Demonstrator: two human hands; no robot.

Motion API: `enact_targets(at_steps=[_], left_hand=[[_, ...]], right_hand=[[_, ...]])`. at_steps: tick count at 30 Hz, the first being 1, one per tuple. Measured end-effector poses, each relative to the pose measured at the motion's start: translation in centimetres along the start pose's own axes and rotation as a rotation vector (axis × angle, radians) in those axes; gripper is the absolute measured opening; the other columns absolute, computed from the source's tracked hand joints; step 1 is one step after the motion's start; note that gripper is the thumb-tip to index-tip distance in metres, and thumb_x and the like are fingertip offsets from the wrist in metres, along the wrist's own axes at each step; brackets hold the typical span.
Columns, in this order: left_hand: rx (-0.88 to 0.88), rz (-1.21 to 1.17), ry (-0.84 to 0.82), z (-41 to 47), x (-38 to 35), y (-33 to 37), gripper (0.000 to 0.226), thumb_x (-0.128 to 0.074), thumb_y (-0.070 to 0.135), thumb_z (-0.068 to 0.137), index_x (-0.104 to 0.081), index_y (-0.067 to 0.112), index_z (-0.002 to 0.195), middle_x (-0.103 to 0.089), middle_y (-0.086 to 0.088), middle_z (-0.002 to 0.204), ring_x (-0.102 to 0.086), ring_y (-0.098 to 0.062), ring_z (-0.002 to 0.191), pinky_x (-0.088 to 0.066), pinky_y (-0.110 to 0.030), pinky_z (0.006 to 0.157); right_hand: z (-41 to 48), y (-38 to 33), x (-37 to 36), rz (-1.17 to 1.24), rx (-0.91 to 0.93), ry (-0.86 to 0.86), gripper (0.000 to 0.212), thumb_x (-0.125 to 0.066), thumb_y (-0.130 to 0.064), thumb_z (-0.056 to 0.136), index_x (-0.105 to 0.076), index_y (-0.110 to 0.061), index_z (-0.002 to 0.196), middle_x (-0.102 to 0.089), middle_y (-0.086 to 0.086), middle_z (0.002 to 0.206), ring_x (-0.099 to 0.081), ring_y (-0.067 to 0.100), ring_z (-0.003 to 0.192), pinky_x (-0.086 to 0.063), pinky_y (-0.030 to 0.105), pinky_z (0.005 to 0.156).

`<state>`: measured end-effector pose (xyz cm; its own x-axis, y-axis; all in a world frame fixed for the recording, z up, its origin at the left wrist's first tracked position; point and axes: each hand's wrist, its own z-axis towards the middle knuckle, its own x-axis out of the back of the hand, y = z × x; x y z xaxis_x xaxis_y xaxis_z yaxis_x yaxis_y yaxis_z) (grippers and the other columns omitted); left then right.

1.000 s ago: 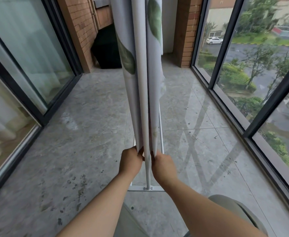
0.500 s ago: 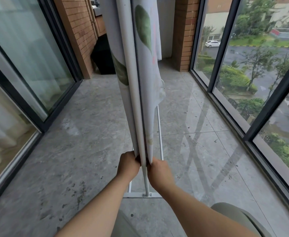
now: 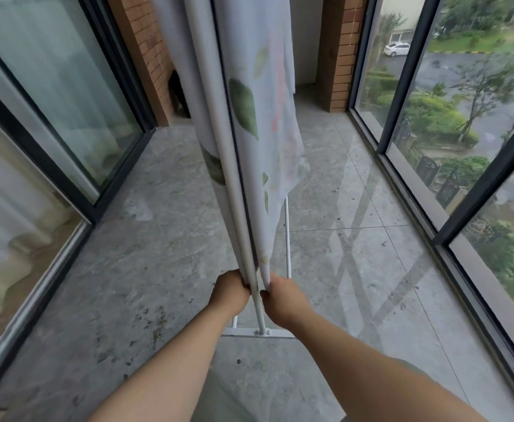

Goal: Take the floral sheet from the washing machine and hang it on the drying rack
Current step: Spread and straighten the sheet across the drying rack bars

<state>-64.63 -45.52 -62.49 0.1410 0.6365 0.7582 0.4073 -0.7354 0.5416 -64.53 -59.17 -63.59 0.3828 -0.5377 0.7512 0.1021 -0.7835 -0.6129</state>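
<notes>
The floral sheet (image 3: 258, 123), white with green leaves and faint pink marks, hangs down both sides of the white drying rack (image 3: 234, 190), whose upright pole runs between the two halves. My left hand (image 3: 230, 292) grips the sheet's lower edge left of the pole. Right of the pole, my right hand (image 3: 281, 296) grips the other lower edge. Both hands sit low, just above the rack's white foot bar (image 3: 275, 332). The rack's top is out of view.
Grey stone floor (image 3: 146, 269) with dark specks near my left arm. Sliding glass doors (image 3: 51, 95) line the left. Full-height windows with dark frames (image 3: 408, 71) line the right. Brick pillars (image 3: 338, 53) and a dark object (image 3: 179, 94) stand at the far end.
Both hands have stayed clamped on the sheet's bottom edges. The view has shifted, so the sheet and pole now lean further left. More of the right half shows.
</notes>
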Motion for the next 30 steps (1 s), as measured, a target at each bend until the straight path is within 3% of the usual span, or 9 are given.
enact_targets(at_steps=[2, 4, 7, 10, 12, 15, 18, 23, 30], left_hand=[[0.062, 0.17, -0.121, -2.5, 2.7, 1.9, 0.019, -0.058, 0.023, 0.094, -0.062, 0.014, 0.11, -0.066, -0.007, 0.115, -0.063, -0.023, 0.1, -0.045, -0.026, 0.071], [0.107, 0.293, -0.209, -5.5, 5.2, 4.1, 0.03, -0.056, 0.025, 0.095, -0.058, 0.009, 0.12, -0.061, -0.009, 0.125, -0.061, -0.025, 0.11, -0.041, -0.024, 0.072], [0.068, 0.334, -0.302, -10.7, 9.7, 10.0, 0.031, -0.053, 0.023, 0.096, -0.06, 0.005, 0.12, -0.061, -0.012, 0.127, -0.06, -0.027, 0.116, -0.046, -0.027, 0.082], [0.039, 0.258, -0.331, -15.7, 13.7, 16.7, 0.019, -0.051, 0.021, 0.093, -0.067, 0.011, 0.098, -0.066, -0.015, 0.119, -0.062, -0.03, 0.108, -0.049, -0.028, 0.084], [0.03, 0.144, -0.313, -18.8, 15.9, 21.3, 0.019, -0.048, 0.018, 0.092, -0.065, 0.017, 0.083, -0.068, -0.013, 0.114, -0.063, -0.027, 0.096, -0.049, -0.027, 0.077], [-0.045, -0.024, -0.187, -21.0, 19.2, 28.6, 0.033, -0.045, 0.019, 0.093, -0.071, 0.017, 0.114, -0.068, -0.005, 0.12, -0.067, -0.022, 0.105, -0.053, -0.033, 0.093], [-0.159, -0.173, -0.067, -22.6, 22.8, 36.8, 0.027, -0.047, 0.017, 0.095, -0.071, 0.027, 0.104, -0.073, -0.004, 0.106, -0.072, -0.017, 0.089, -0.056, -0.031, 0.085], [-0.276, -0.418, 0.146, -22.9, 25.8, 46.8, 0.027, -0.054, 0.019, 0.098, -0.069, 0.013, 0.119, -0.074, 0.002, 0.101, -0.071, -0.002, 0.079, -0.058, -0.029, 0.085], [-0.289, -0.565, 0.199, -21.4, 25.4, 54.0, 0.023, -0.054, 0.015, 0.098, -0.068, 0.012, 0.116, -0.073, 0.002, 0.097, -0.071, -0.004, 0.077, -0.059, -0.034, 0.085]], right_hand=[[-2.2, -2.4, 4.1, 0.016, -0.055, -0.086, 0.052, -0.05, -0.013, 0.085, -0.042, -0.027, 0.134, -0.064, 0.006, 0.105, -0.061, 0.029, 0.09, -0.053, 0.038, 0.072], [-4.7, -5.0, 8.0, 0.025, -0.077, -0.143, 0.058, -0.046, -0.011, 0.085, -0.037, -0.025, 0.14, -0.06, 0.007, 0.105, -0.055, 0.028, 0.086, -0.051, 0.037, 0.076], [-8.3, -8.8, 15.4, 0.064, -0.136, -0.129, 0.049, -0.038, -0.008, 0.094, -0.04, -0.015, 0.143, -0.062, 0.014, 0.12, -0.059, 0.032, 0.099, -0.048, 0.033, 0.083], [-11.5, -11.6, 23.1, 0.127, -0.208, -0.002, 0.026, -0.034, -0.01, 0.099, -0.056, -0.016, 0.109, -0.067, 0.009, 0.099, -0.062, 0.03, 0.092, -0.052, 0.036, 0.08], [-13.7, -13.3, 28.0, 0.224, -0.248, 0.095, 0.027, -0.034, -0.015, 0.103, -0.06, -0.019, 0.097, -0.065, 0.007, 0.085, -0.062, 0.027, 0.082, -0.049, 0.038, 0.077], [-16.4, -15.3, 36.1, 0.348, -0.27, 0.226, 0.035, -0.038, -0.021, 0.105, -0.061, 0.002, 0.119, -0.07, 0.017, 0.106, -0.065, 0.03, 0.097, -0.05, 0.039, 0.087], [-18.5, -16.2, 44.3, 0.342, -0.236, 0.288, 0.037, -0.039, -0.024, 0.105, -0.063, -0.002, 0.122, -0.07, 0.013, 0.117, -0.062, 0.027, 0.108, -0.046, 0.033, 0.09], [-19.8, -14.2, 54.0, 0.296, -0.177, 0.4, 0.036, -0.041, -0.026, 0.102, -0.066, -0.004, 0.089, -0.069, 0.009, 0.08, -0.058, 0.019, 0.069, -0.048, 0.035, 0.071], [-18.3, -10.6, 61.0, 0.429, -0.162, 0.418, 0.045, -0.045, -0.033, 0.098, -0.06, 0.009, 0.102, -0.068, 0.024, 0.103, -0.066, 0.038, 0.096, -0.053, 0.053, 0.086]])
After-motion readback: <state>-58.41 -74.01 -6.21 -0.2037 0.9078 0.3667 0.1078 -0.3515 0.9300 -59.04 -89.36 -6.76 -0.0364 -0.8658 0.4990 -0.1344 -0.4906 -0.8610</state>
